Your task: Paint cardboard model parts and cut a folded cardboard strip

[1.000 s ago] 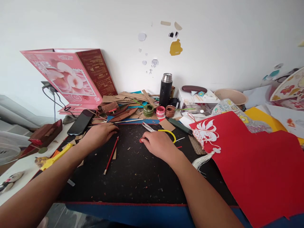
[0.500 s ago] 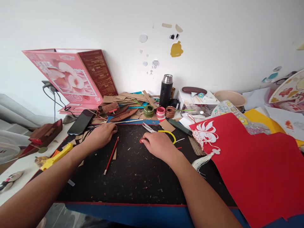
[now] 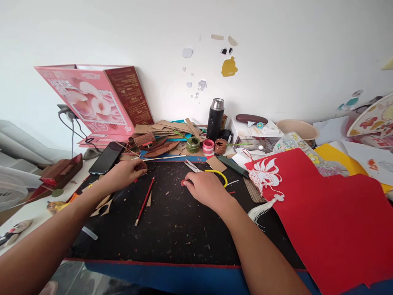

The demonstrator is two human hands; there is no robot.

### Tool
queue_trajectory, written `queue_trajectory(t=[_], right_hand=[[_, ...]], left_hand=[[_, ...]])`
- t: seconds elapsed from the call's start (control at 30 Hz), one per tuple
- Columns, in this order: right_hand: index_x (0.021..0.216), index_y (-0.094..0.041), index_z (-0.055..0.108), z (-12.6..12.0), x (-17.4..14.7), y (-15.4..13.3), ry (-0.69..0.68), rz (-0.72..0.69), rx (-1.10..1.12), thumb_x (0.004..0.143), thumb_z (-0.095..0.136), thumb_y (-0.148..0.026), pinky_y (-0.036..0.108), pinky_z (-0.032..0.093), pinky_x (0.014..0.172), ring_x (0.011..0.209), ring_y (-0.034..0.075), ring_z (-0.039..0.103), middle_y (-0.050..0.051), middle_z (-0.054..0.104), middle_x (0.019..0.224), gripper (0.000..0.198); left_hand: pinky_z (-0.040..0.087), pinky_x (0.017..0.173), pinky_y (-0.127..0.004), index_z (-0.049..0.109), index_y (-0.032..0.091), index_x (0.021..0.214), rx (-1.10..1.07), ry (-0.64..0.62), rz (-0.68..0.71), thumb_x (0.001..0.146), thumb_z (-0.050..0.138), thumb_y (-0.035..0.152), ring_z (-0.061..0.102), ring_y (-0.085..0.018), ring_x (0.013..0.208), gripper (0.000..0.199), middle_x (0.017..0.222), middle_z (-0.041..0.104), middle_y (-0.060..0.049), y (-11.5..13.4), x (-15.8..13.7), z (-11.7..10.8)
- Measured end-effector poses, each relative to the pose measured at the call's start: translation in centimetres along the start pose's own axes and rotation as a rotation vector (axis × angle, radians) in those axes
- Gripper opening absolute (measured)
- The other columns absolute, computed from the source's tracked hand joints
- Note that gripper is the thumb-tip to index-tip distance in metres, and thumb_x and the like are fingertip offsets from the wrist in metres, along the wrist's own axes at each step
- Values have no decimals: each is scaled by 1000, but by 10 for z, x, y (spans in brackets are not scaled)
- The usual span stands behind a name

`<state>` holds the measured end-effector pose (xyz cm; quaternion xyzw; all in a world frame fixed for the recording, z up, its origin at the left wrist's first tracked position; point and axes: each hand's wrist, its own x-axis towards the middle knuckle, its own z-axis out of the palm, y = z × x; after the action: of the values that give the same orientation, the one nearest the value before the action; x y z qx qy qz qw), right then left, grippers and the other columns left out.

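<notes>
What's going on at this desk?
A person's right hand pinches a small red piece over the black mat. The left hand is near the phone; whether it holds anything is unclear. A red pencil lies between the hands; scissors lie partly hidden behind the right one.
</notes>
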<state>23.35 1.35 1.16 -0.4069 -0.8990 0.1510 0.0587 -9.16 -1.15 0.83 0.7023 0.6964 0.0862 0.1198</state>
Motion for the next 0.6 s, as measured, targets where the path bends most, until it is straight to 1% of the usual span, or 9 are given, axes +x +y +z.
queue_trajectory(t=[0.13, 0.27, 0.43, 0.53, 0.6], right_hand=[[113, -22, 77, 0, 0, 0, -10, 6, 2, 112, 54, -39, 33, 47, 77, 98, 27, 76, 8, 82, 104, 28], [112, -22, 76, 1, 0, 0, -7, 1, -5, 112, 54, -39, 33, 48, 79, 98, 27, 76, 9, 82, 104, 28], [111, -22, 77, 2, 0, 0, 1, -1, -12, 112, 54, -38, 33, 48, 77, 96, 28, 76, 9, 82, 102, 28], [111, -22, 77, 2, 0, 0, -2, -3, -10, 112, 54, -38, 34, 48, 77, 97, 28, 76, 8, 82, 103, 28], [112, -22, 76, 1, 0, 0, -5, -1, -10, 112, 53, -39, 34, 47, 77, 97, 28, 76, 8, 82, 104, 28]], left_hand=[[53, 76, -36, 65, 25, 86, 24, 11, -9, 84, 52, 55, 70, -28, 79, 33, 84, 77, -7, -4, -6, -6], [51, 74, -35, 64, 27, 88, 29, -4, 7, 84, 52, 55, 70, -28, 80, 31, 87, 76, -7, -11, -13, -6], [54, 80, -37, 70, 27, 94, 31, -43, -1, 82, 51, 48, 73, -31, 88, 30, 96, 80, -9, -16, -16, 1], [56, 86, -41, 74, 28, 96, 64, -69, 6, 81, 51, 45, 75, -35, 97, 33, 103, 82, -11, -17, -13, 4], [56, 88, -43, 75, 28, 96, 97, -87, 3, 82, 50, 44, 75, -36, 100, 33, 105, 83, -12, -17, -11, 5]])
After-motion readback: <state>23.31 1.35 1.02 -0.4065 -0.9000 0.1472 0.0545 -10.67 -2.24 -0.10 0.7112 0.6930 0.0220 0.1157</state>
